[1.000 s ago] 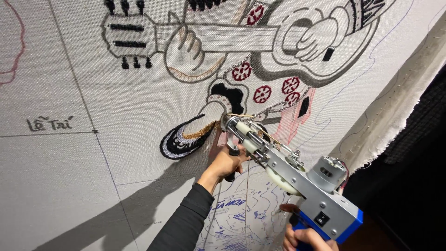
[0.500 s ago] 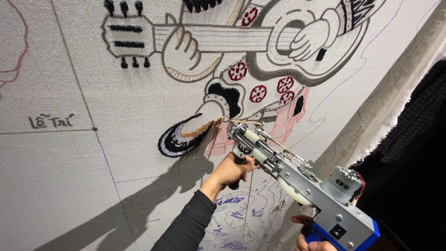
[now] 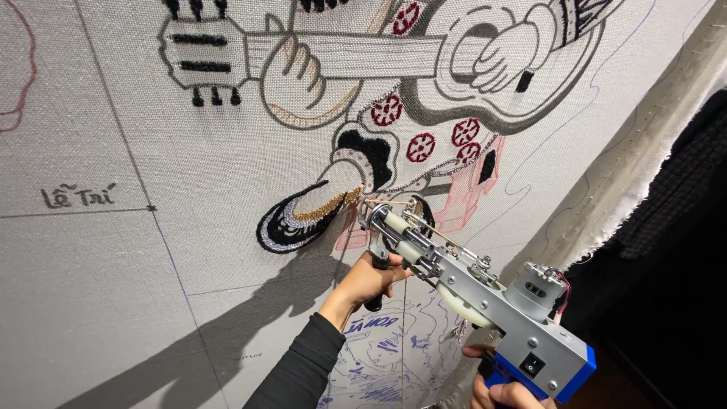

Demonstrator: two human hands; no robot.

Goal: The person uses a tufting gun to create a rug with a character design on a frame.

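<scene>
A grey and blue tufting gun points its needle end at a stretched white cloth. My left hand grips the gun's black front handle. My right hand holds the blue rear grip at the bottom edge. The needle tip touches the cloth beside a tufted black and gold shoe of a drawn guitar-playing figure. A yarn strand runs along the top of the gun.
The cloth's frayed right edge runs diagonally, with dark space beyond it. Blue sketch lines cover the cloth below my left hand. Handwritten marks and thin pencil grid lines sit on the left.
The gun and both hands have shifted slightly down and right along the cloth, near the shoe. Both grips are unchanged.
</scene>
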